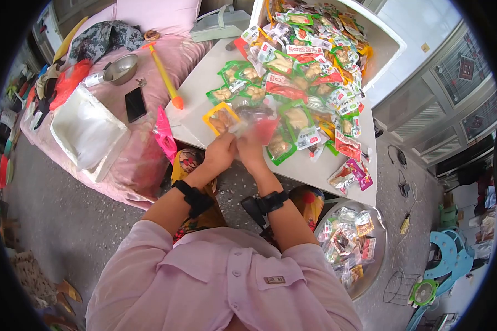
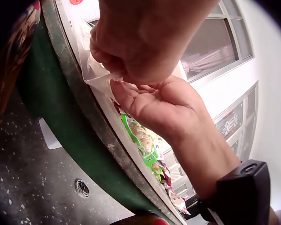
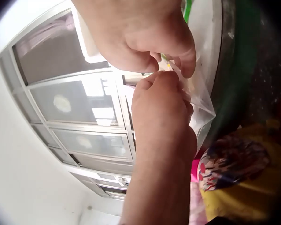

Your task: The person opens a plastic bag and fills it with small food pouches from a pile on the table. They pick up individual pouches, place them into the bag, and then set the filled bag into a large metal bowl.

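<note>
My two hands meet low over the front edge of a white table (image 1: 196,91). In the left wrist view, the left hand (image 2: 136,42) is curled and grips the edge of a clear plastic bag (image 3: 201,98). The right hand (image 3: 145,35) comes close against it, thumb and fingers bent at the same bag; its fingertips are partly hidden. The right hand is blurred in the head view, as is a red patch (image 1: 266,129) just beyond it. A yellow-edged food packet (image 1: 221,117) lies beyond the left hand, and green-edged food packets (image 1: 298,124) lie to the right.
A white foam box (image 1: 389,49) heaped with packets stands at the table's back. A metal basin (image 1: 378,259) of small packets sits low at the right. On the pink bed at left are an empty foam box (image 1: 88,132), a phone (image 1: 135,105) and a yellow-handled tool (image 1: 164,74).
</note>
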`<act>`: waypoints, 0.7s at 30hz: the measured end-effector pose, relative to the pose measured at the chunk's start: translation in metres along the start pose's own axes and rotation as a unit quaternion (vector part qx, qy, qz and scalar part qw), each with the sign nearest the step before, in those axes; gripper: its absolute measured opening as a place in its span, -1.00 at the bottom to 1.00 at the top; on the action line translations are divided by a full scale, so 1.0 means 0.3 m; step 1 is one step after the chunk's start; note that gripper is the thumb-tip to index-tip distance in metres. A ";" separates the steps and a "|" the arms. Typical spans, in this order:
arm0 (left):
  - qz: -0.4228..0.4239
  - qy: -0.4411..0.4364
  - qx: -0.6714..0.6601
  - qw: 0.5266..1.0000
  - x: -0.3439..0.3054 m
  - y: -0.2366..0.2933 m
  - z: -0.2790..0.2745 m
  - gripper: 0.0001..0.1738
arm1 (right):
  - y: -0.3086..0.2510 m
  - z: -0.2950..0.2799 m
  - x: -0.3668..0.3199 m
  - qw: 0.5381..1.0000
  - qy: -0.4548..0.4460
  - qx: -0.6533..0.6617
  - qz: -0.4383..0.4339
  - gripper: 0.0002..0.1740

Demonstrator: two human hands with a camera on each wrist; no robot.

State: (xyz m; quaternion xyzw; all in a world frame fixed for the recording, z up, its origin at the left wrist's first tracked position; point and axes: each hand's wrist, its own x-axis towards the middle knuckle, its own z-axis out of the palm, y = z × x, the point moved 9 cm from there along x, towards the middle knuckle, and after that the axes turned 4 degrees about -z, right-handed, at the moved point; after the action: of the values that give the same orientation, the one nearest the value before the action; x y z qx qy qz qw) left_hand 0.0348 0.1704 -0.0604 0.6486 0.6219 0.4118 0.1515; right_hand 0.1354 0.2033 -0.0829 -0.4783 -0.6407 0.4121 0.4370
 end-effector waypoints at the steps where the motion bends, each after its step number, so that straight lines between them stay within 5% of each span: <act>1: 0.006 0.014 -0.011 1.000 -0.004 -0.007 0.000 -0.86 | -0.001 0.000 0.000 0.999 -0.015 -0.033 -0.025 -0.83; 5: 0.024 0.032 -0.022 0.999 -0.005 -0.017 0.004 -0.86 | -0.084 -0.042 -0.048 0.988 -0.013 -0.075 -0.133 -0.89; 14: 0.030 0.009 0.054 0.998 -0.010 0.020 0.013 -0.89 | 0.025 -0.213 -0.139 0.997 -0.008 -0.081 -0.015 -0.81; 21: 0.048 0.002 0.095 0.994 -0.009 0.036 0.026 -0.91 | -0.048 -0.375 -0.153 0.950 0.092 -0.274 -0.121 -0.74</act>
State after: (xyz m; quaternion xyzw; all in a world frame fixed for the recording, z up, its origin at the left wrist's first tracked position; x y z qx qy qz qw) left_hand 0.0482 0.1683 -0.0584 0.6881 0.6271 0.3589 0.0676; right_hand 0.2464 0.1683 -0.0457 -0.5340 -0.7389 0.1190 0.3932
